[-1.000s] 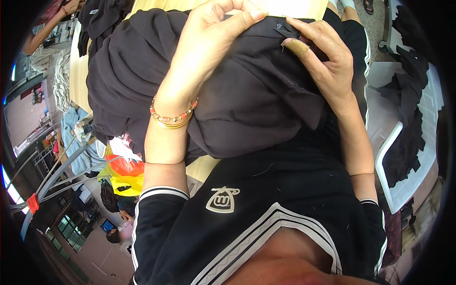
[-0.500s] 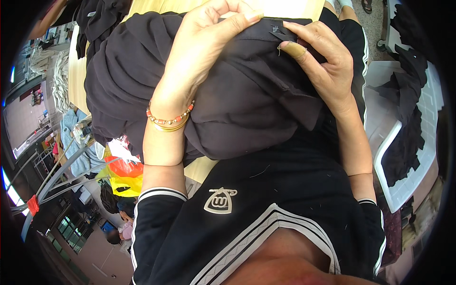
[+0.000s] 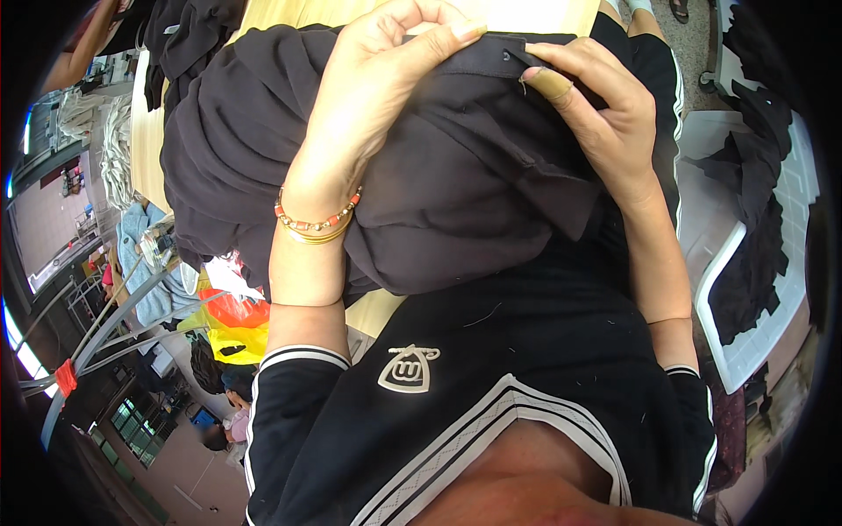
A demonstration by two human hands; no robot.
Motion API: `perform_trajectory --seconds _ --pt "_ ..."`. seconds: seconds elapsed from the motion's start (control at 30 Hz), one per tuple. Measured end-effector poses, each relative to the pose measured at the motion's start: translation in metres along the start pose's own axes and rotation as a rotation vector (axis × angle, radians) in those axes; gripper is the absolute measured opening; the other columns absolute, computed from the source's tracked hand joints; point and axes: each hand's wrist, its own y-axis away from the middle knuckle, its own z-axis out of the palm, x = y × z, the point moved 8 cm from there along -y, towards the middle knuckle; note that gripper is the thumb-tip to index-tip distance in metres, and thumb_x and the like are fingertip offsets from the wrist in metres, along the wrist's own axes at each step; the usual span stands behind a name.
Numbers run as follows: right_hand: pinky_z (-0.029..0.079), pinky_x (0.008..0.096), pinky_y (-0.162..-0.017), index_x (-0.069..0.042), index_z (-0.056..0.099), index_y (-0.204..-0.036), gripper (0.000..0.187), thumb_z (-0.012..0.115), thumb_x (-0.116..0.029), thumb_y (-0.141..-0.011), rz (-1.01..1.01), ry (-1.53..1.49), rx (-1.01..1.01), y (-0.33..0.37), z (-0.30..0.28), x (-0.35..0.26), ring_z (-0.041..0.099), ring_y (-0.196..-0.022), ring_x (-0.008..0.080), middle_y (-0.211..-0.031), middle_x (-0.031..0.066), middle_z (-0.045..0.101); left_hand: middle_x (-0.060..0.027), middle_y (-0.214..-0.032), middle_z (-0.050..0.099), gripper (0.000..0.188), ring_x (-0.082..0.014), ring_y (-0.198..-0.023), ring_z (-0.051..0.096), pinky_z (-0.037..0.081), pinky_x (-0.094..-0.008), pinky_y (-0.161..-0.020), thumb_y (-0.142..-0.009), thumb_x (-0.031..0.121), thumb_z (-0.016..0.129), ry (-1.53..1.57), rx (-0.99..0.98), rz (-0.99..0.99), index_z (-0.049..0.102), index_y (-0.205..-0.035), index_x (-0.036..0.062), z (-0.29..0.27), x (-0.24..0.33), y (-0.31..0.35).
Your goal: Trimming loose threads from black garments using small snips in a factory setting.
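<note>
A bulky dark garment [image 3: 465, 184] lies bunched over the table and against my front. At its far edge, my left hand [image 3: 395, 53] is closed, pinching a stitched band [image 3: 478, 60] between thumb and fingers. My right hand [image 3: 596, 105] is closed at the right end of this band, with a yellowish covering [image 3: 551, 83] on the thumb. A short light thread shows by that thumb tip. Between thumb and forefinger is a small dark pointed shape; whether it is folded cloth or a blade, I cannot tell. A small pale spot [image 3: 506, 56] marks the band between my hands.
Pale wooden table [image 3: 307, 10] is under the garment. More dark cloth [image 3: 189, 44] lies at the far left. On the right, a white plastic bin [image 3: 724, 364] holds dark cloth pieces. Red and yellow bags [image 3: 237, 333] and metal tubing [image 3: 105, 329] are at left. Another person's arm [image 3: 83, 57] shows upper left.
The light squiggle of thread on the band has shrunk to a small spot. My right thumb and fingers have shifted slightly; my left hand keeps its pinch.
</note>
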Motion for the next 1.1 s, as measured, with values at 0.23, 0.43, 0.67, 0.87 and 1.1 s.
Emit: perform_trajectory --seconds 0.23,0.43,0.67,0.87,1.1 --pt "0.044 0.0174 -0.064 0.001 0.068 -0.097 0.014 0.07 -0.003 -0.084 0.307 -0.178 -0.001 0.002 -0.012 0.019 0.054 -0.069 0.0027 -0.079 -0.0025 0.064 -0.0039 -0.093 0.067 0.013 -0.0077 -0.084 0.061 0.049 -0.0204 -0.078 -0.093 0.002 0.055 0.164 0.06 -0.085 0.063 -0.102 -0.0032 0.009 0.018 0.006" --pt "0.035 0.0145 -0.06 0.0 0.069 -0.092 0.009 0.071 -0.004 -0.085 0.319 -0.224 0.11 -0.002 -0.029 0.028 0.047 -0.067 -0.0013 -0.076 -0.0072 0.058 -0.0002 -0.095 0.067 0.021 -0.0044 -0.09 0.059 0.043 -0.0178 -0.084 -0.094 0.011 0.06 -0.224 0.042 0.115 0.063 -0.111 -0.0005 -0.005 0.023 0.012" --pt "0.039 0.0162 -0.061 -0.002 0.067 -0.109 0.031 0.077 -0.01 -0.081 0.277 -0.118 0.127 -0.002 -0.017 0.026 0.045 -0.067 0.0021 -0.076 -0.0066 0.053 -0.0011 -0.096 0.067 0.022 -0.0055 -0.092 0.06 0.043 -0.0188 -0.087 -0.095 0.012 0.058 -0.14 0.03 0.117 0.062 -0.112 -0.0012 -0.011 0.016 0.008" --pt "0.042 0.0207 -0.06 -0.006 0.067 -0.113 0.037 0.077 -0.009 -0.078 -0.065 0.142 0.01 -0.018 -0.005 -0.018 0.05 -0.069 0.0092 -0.081 0.0019 0.052 -0.0051 -0.1 0.069 0.026 -0.0076 -0.092 0.063 0.045 -0.0203 -0.087 -0.096 0.011 0.056 -0.02 0.048 0.157 0.059 -0.118 -0.0018 -0.013 0.016 0.004" --pt "0.045 0.0247 -0.059 -0.008 0.07 -0.111 0.037 0.078 -0.01 -0.075 -0.114 0.154 0.004 -0.02 0.01 -0.014 0.055 -0.065 0.013 -0.076 0.0042 0.055 -0.0064 -0.099 0.069 0.031 -0.0085 -0.09 0.064 0.047 -0.0207 -0.085 -0.095 0.009 0.056 0.092 -0.037 0.096 0.055 -0.124 -0.0015 -0.007 0.013 0.005"
